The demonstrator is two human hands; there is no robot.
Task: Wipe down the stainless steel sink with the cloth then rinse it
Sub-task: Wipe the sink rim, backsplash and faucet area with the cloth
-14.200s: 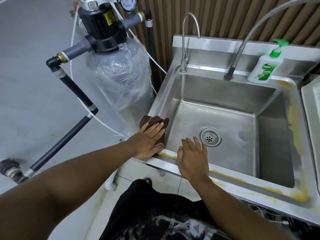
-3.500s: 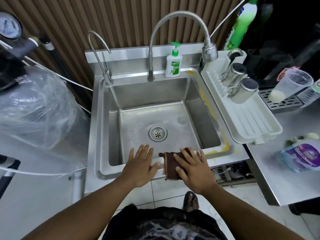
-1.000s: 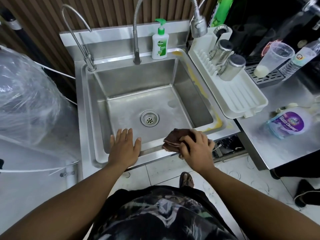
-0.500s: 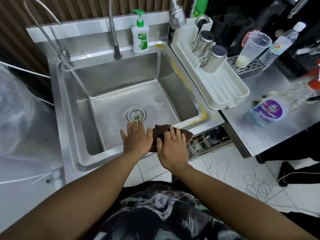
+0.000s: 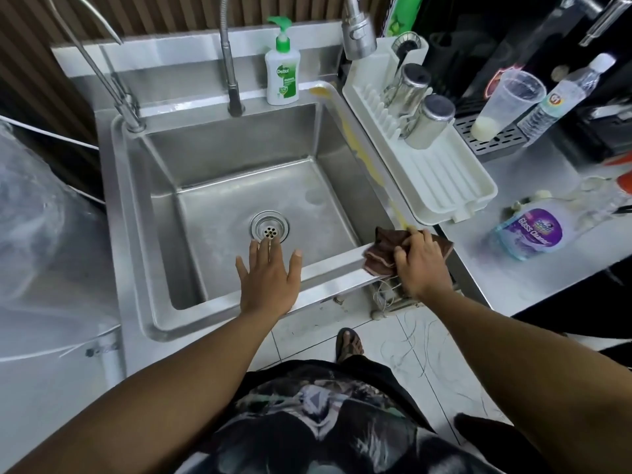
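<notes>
The stainless steel sink (image 5: 219,165) fills the middle of the view, with a round drain (image 5: 269,228) in its floor. My right hand (image 5: 419,265) presses a bunched brown cloth (image 5: 379,252) onto the sink's front right corner. A yellow smear (image 5: 362,155) runs along the right rim down to the cloth. My left hand (image 5: 268,278) lies flat on the front rim, fingers spread, reaching over the basin toward the drain. A flexible spray faucet (image 5: 355,32) hangs above the right rim and a thin gooseneck tap (image 5: 113,83) stands at the back left.
A soap pump bottle (image 5: 282,77) stands on the back ledge. A white drying rack (image 5: 441,172) with two steel cups borders the right rim. A glass cleaner bottle (image 5: 531,230), plastic cup (image 5: 506,104) and water bottle (image 5: 564,97) sit on the counter. A plastic-wrapped tank (image 5: 41,234) is left.
My right hand has slid the cloth rightward along the front rim to the front right corner. My left hand stayed on the front rim, now apart from the cloth.
</notes>
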